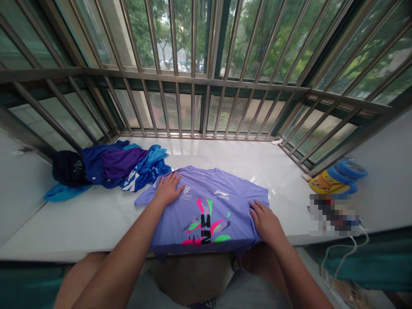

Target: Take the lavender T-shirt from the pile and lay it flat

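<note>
A lilac Li-Ning T-shirt lies spread on the white stone window sill, with its collar toward the window and a pink, green and black print on the front. My left hand rests flat on the shirt's upper left part, fingers apart, gripping nothing. My right hand lies on the shirt's right edge, also flat and not visibly pinching the cloth. The shirt's lower edge hangs near the sill's front edge, partly hidden by my forearms.
A heap of blue, purple and dark clothes lies left of the shirt. On the right are a yellow item with blue rolls and a pixelated patch. Steel window bars run behind the sill; a white cable hangs below it.
</note>
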`<action>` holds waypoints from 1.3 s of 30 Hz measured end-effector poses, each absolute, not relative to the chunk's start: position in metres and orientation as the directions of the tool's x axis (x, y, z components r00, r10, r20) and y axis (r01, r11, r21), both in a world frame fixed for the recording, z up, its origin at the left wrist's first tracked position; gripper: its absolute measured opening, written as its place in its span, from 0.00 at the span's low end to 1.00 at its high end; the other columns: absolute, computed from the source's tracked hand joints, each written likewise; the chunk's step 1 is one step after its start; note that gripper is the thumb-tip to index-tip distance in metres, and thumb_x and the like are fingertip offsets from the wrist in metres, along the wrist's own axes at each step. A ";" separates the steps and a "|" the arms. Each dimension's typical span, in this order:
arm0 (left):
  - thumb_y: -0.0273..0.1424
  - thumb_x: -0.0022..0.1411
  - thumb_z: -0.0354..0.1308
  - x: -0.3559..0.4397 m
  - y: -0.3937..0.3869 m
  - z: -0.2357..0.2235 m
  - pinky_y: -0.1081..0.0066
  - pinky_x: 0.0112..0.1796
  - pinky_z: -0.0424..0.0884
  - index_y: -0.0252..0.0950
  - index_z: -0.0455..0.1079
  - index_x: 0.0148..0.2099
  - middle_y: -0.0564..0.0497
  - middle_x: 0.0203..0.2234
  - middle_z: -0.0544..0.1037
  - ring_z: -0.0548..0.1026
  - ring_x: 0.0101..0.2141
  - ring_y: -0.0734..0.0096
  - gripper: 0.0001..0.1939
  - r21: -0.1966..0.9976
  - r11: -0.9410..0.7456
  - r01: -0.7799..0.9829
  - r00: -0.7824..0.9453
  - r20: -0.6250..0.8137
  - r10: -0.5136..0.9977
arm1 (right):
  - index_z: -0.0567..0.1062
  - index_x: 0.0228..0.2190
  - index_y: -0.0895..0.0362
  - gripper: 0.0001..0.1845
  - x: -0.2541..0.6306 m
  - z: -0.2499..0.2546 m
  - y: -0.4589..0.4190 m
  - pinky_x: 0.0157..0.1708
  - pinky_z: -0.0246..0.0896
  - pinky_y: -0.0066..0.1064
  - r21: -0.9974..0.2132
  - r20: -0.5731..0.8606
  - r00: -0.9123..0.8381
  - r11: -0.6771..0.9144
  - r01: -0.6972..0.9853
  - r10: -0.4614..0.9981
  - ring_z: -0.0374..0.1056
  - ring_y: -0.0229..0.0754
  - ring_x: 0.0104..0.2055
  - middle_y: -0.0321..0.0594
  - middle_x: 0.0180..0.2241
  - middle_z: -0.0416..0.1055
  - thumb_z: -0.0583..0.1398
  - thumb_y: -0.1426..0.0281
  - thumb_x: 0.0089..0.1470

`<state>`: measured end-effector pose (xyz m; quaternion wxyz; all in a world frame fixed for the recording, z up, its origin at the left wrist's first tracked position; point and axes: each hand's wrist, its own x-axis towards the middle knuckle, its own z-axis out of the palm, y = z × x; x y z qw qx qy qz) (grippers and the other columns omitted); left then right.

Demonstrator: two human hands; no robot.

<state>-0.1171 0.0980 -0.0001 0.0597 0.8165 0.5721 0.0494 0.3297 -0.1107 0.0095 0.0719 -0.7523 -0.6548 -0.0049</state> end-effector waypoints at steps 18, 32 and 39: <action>0.57 0.74 0.43 -0.030 0.102 0.000 0.33 0.73 0.37 0.44 0.49 0.82 0.44 0.80 0.46 0.44 0.78 0.43 0.43 0.279 -0.365 0.888 0.388 -0.028 0.921 | 0.53 0.78 0.47 0.38 0.255 0.016 -0.010 0.73 0.42 0.66 0.048 -0.082 0.191 -0.187 0.981 0.978 0.40 0.61 0.80 0.41 0.80 0.41 0.43 0.48 0.75; 0.49 0.79 0.41 -0.044 0.212 0.018 0.54 0.73 0.55 0.41 0.55 0.80 0.44 0.77 0.59 0.58 0.76 0.58 0.35 0.379 -0.330 0.865 0.355 0.004 0.935 | 0.51 0.78 0.47 0.39 0.287 0.011 0.059 0.74 0.39 0.65 0.016 -0.052 0.160 -0.159 0.987 0.986 0.39 0.59 0.81 0.40 0.80 0.42 0.42 0.47 0.75; 0.39 0.75 0.42 -0.216 0.202 0.024 0.61 0.73 0.55 0.27 0.66 0.72 0.38 0.71 0.70 0.66 0.72 0.57 0.32 0.298 -0.181 0.937 0.183 0.024 0.983 | 0.50 0.78 0.46 0.39 0.291 0.009 0.076 0.75 0.37 0.65 0.006 -0.064 0.183 -0.183 0.983 0.981 0.39 0.59 0.81 0.40 0.80 0.41 0.41 0.46 0.74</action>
